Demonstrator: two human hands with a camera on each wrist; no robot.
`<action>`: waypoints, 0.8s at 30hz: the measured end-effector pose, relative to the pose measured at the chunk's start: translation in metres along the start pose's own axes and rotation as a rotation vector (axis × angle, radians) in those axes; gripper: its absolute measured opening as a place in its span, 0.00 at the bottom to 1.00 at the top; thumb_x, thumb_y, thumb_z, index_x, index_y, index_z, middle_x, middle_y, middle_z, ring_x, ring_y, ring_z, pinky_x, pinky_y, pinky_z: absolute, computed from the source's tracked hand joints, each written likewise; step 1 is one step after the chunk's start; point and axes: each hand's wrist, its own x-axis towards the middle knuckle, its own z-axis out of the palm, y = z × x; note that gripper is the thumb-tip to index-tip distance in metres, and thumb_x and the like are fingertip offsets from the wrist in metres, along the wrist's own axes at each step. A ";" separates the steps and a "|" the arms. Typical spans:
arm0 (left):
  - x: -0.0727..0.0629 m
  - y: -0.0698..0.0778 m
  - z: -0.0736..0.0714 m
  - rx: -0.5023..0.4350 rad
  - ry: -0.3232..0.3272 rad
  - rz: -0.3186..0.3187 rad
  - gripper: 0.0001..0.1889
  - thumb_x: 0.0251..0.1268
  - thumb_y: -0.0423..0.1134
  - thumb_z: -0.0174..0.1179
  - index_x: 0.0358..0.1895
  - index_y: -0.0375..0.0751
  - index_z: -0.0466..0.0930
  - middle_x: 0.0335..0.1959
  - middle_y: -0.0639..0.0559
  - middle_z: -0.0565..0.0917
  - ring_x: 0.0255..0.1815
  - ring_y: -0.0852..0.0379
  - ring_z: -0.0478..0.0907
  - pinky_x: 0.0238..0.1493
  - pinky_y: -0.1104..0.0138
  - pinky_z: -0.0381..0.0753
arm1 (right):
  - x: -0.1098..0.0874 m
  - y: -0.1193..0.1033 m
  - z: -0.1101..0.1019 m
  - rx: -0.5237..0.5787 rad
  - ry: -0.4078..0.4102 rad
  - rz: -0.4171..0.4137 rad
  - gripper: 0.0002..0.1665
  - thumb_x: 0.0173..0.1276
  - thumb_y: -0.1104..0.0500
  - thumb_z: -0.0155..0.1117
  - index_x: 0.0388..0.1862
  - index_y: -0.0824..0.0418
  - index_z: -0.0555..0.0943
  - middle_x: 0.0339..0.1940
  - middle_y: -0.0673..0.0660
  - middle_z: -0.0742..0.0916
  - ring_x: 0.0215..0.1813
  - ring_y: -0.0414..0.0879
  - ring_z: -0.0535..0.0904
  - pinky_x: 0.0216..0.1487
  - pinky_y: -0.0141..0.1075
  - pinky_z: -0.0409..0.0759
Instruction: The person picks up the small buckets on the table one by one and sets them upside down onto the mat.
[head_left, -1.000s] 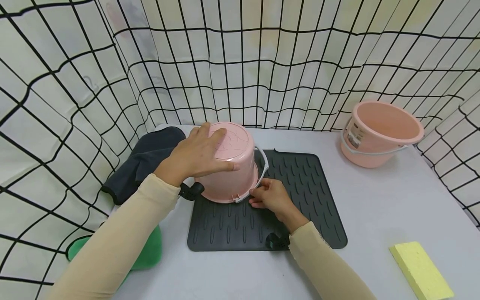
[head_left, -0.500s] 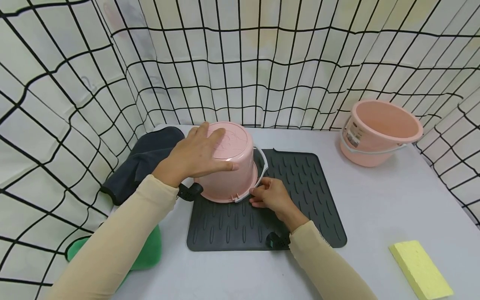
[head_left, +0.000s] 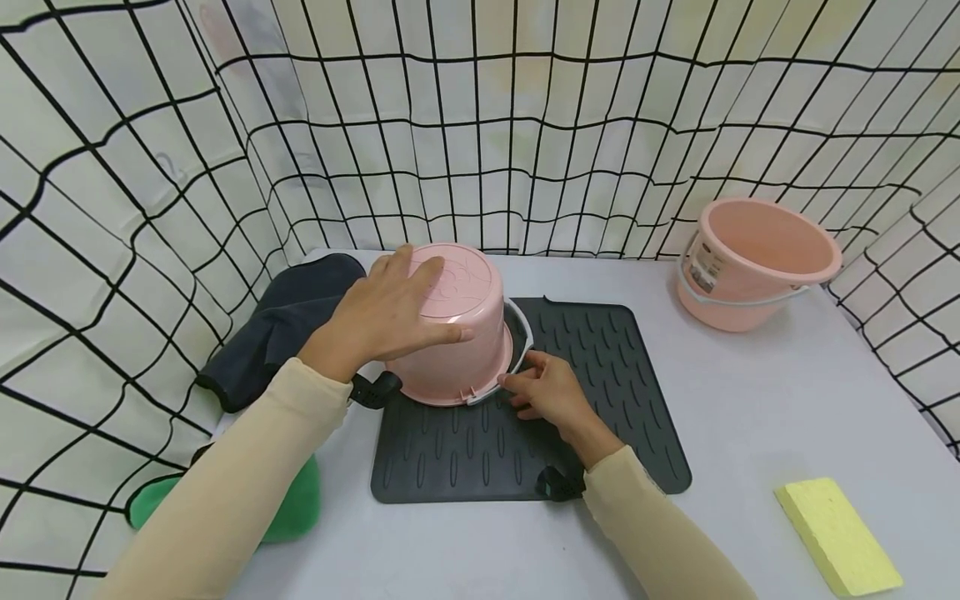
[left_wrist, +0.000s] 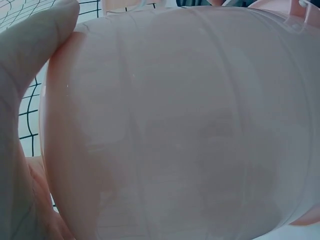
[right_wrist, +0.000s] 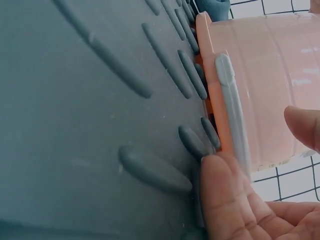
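A pink bucket [head_left: 450,358] stands upside down on a dark ribbed mat [head_left: 592,400], its rim down. My left hand [head_left: 378,308] holds it by the upturned base, fingers spread over the top and thumb along the side. In the left wrist view the bucket wall [left_wrist: 170,125] fills most of the picture, with the thumb [left_wrist: 45,40] at its edge. My right hand [head_left: 555,392] pinches the bucket's pale grey handle [head_left: 528,329], which lies low, close round the rim. In the right wrist view its fingertips [right_wrist: 218,180] are close over the mat, at the handle's lower end.
A second pink bucket [head_left: 738,283] stands upright at the back right. A yellow sponge [head_left: 840,537] lies at the front right. Dark cloth [head_left: 292,317] sits behind my left arm, and a green item [head_left: 296,500] is partly under it. Black wire mesh [head_left: 480,125] surrounds the table.
The handle has swung down closer to the bucket's rim, with my right fingers shifting slightly along with it. My left hand and the bucket have stayed in place.
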 end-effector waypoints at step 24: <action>-0.009 0.022 0.012 -0.032 0.225 0.184 0.58 0.58 0.77 0.61 0.85 0.47 0.52 0.87 0.43 0.45 0.86 0.34 0.40 0.77 0.30 0.40 | -0.036 -0.012 -0.185 -0.728 0.587 -0.343 0.57 0.69 0.43 0.72 0.86 0.59 0.54 0.83 0.76 0.53 0.79 0.81 0.52 0.65 0.80 0.60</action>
